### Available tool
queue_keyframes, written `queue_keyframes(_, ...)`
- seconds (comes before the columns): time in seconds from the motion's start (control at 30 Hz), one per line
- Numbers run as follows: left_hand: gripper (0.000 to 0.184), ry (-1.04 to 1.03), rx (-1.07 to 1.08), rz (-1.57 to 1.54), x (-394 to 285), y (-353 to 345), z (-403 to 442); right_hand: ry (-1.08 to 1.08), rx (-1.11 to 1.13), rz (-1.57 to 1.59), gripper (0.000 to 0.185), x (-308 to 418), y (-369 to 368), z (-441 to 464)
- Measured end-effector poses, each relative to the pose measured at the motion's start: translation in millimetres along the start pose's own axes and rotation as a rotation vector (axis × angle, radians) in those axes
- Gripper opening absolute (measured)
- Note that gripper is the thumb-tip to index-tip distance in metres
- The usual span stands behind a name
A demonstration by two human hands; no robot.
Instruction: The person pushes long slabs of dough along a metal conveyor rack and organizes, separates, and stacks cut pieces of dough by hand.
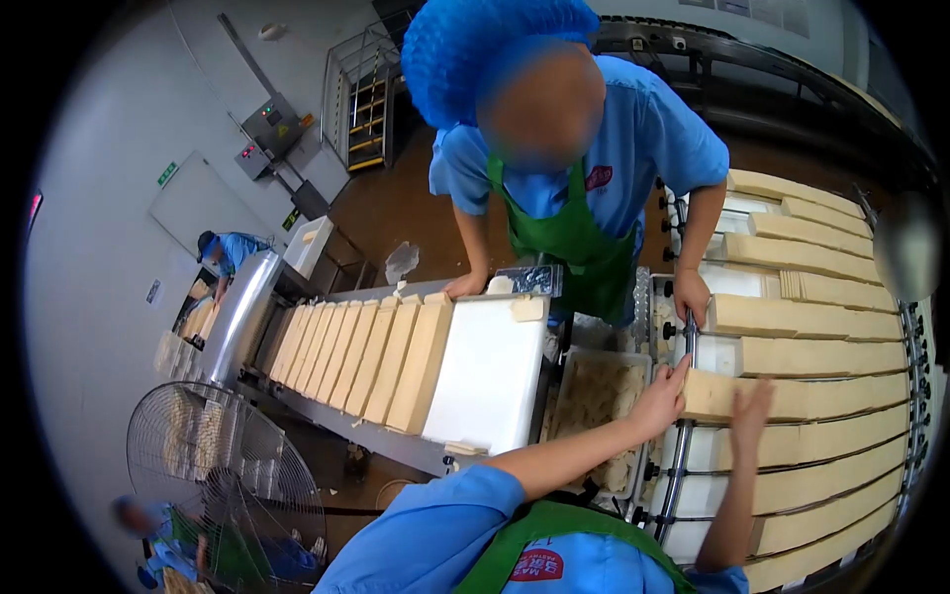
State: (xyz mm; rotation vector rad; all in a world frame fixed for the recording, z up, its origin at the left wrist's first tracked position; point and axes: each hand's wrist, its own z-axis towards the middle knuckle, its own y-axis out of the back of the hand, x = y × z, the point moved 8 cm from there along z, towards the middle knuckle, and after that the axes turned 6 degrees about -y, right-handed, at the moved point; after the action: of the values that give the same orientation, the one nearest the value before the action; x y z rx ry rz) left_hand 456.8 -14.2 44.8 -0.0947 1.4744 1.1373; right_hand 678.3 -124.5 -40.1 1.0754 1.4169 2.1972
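At the left edge of the white-topped conveyor [704,450], the left hand [659,404] meets a long, pale, layered slab's end [701,395], its grip unclear; the right hand [751,416] has loosely spread fingers alongside that slab. Similar pale slabs [823,355] flank it. A co-worker's hand [691,295] is by the silver rail [676,479].

The right-hand bench [683,540] has a white surface bearing long pale strips [811,319] in roughly parallel rows with narrow gaps. On the left-hand bench [381,436], shorter pale blocks [368,346] lie closely side by side, beside a white board [485,376] with a flat scrap [527,310] near one corner.
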Motion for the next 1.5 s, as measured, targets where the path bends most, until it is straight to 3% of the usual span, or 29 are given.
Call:
queue_keyframes(0.07, 0.070, 0.018, -0.018, 0.048, 10.0, -2.1, -3.5, 0.005, 0.216, 0.232, 0.070, 71.7, -9.3, -35.1)
queue_keyframes(0.1, 0.070, 0.017, -0.030, 0.100, 11.3, -5.6, -1.7, 0.048, 0.190, 0.151, 0.079, 101.9, 3.7, -45.6)
queue_keyframes(0.13, 0.071, 0.025, 0.024, 0.011, 10.3, -7.5, -3.1, 0.057, 0.086, 0.165, 0.087, 108.5, 3.7, -52.7)
queue_keyframes(0.17, 0.070, 0.084, 0.047, -0.101, 8.0, -2.1, -5.3, -0.012, 0.147, 0.221, 0.092, 118.1, 11.1, -50.1)
queue_keyframes(0.2, 0.069, 0.014, -0.004, -0.313, 29.8, -20.1, -3.9, -0.036, 0.163, 0.247, 0.095, 119.1, 13.1, -51.3)
queue_keyframes(0.23, 0.068, -0.026, -0.011, -0.012, -6.4, 6.6, -7.7, -0.020, 0.145, 0.209, 0.095, 122.6, 12.0, -50.9)
queue_keyframes(0.27, 0.068, -0.143, -0.098, 0.018, -9.6, 10.9, -8.4, 0.006, 0.127, 0.235, 0.093, 127.2, 11.8, -49.2)
queue_keyframes(0.33, 0.069, 0.018, 0.002, 0.002, -12.1, 7.9, -10.0, -0.006, 0.081, 0.293, 0.084, 137.5, 29.6, -45.9)
queue_keyframes(0.37, 0.070, -0.040, -0.013, 0.027, -11.5, 8.4, -12.0, 0.011, 0.130, 0.405, 0.081, 149.6, 47.0, -45.5)
queue_keyframes(0.57, 0.068, -0.181, -0.054, 0.046, -25.3, 32.5, -45.5, -0.078, 0.057, 0.622, 0.086, 128.7, 85.7, -88.0)
queue_keyframes(0.7, 0.072, 0.043, 0.136, 0.138, 26.6, 44.1, -87.6, -0.124, 0.026, 0.446, 0.087, 89.4, 124.3, -132.1)
queue_keyframes(0.83, 0.073, 0.087, 0.207, 0.180, 67.7, 57.4, -147.4, -0.158, -0.008, 0.350, 0.087, 41.0, 143.8, -181.2)
queue_keyframes(0.9, 0.072, 0.117, 0.240, 0.130, 73.9, 55.0, -168.7, -0.153, -0.009, -0.011, 0.087, 14.4, 127.0, -194.3)
queue_keyframes(0.93, 0.072, 0.103, 0.241, 0.128, 75.2, 53.9, -180.2, -0.172, -0.029, -0.025, 0.087, 11.1, 122.2, -198.8)
queue_keyframes(1.0, 0.072, 0.049, 0.287, 0.068, 100.7, 39.6, -197.3, -0.380, 0.084, -0.191, 0.087, -1.2, 95.2, -199.7)
queue_keyframes(1.1, 0.066, 0.045, 0.353, 0.053, 99.2, 31.5, -211.9, -0.451, 0.101, -0.098, 0.089, 0.6, 76.7, -187.7)
queue_keyframes(1.17, 0.054, 0.216, 0.495, -0.093, 120.7, 23.3, -224.7, -0.476, 0.075, -0.148, 0.089, 0.7, 78.8, -183.6)
queue_keyframes(1.27, 0.040, 0.075, 0.538, -0.144, 160.3, 22.4, -239.7, -0.445, 0.077, -0.155, 0.088, -0.4, 72.4, -183.0)
queue_keyframes(1.33, 0.031, 0.270, 0.516, -0.351, 187.3, 24.5, -252.4, -0.473, 0.013, -0.316, 0.086, -0.7, 64.0, -181.8)
queue_keyframes(1.4, 0.029, 0.287, 0.516, -0.345, 226.2, 27.7, -257.3, -0.412, -0.020, -0.305, 0.081, 28.3, 68.6, -180.2)
queue_keyframes(1.47, 0.027, 0.314, 0.507, -0.329, 261.2, 36.6, -263.0, -0.153, -0.053, 0.125, 0.076, 72.6, 81.0, -191.0)
queue_keyframes(1.5, 0.027, 0.233, 0.575, -0.072, 273.1, 39.5, -266.1, -0.047, -0.037, 0.117, 0.073, 95.8, 83.4, -200.1)
